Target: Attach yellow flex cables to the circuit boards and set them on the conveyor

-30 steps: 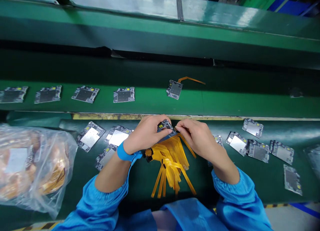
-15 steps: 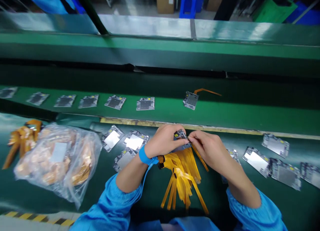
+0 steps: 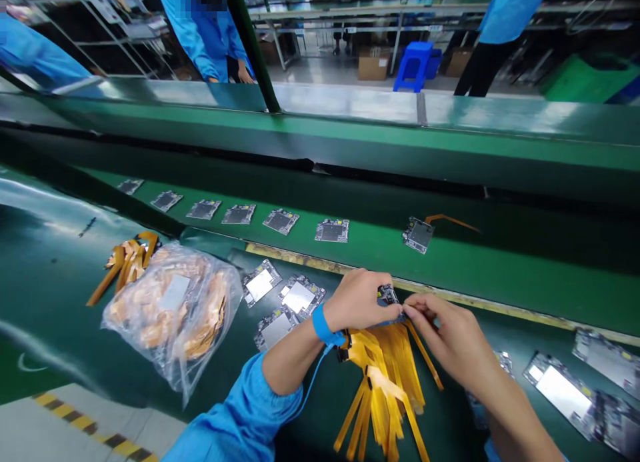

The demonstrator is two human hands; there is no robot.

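the circuit board (image 3: pixel 387 295) sits between the two hands, clamped by the left hand (image 3: pixel 361 301) with the thumb along its near side. the right hand (image 3: pixel 453 335) meets it at its right end, thumb and fingertips pinched together; what lies between them is hidden. a single flat flex cable (image 3: pixel 425 357) slants down from just below those fingertips, beside the pile of yellow flex cables (image 3: pixel 387 382) below the hands.

a worn yellowish edge strip (image 3: pixel 305 259) runs just beyond the knuckles. past it, the green conveyor belt (image 3: pixel 530 269) stretches broadly between a row of boards (image 3: pixel 332 231) and a board with an orange cable (image 3: pixel 419 237). three shielded boards (image 3: pixel 299 295) crowd the left forearm; more shielded boards (image 3: pixel 563 390) lie right of the other.

both forearms angle inward from below, the left wrist wearing a blue strap (image 3: pixel 324 323), the right hand's other fingers curled.
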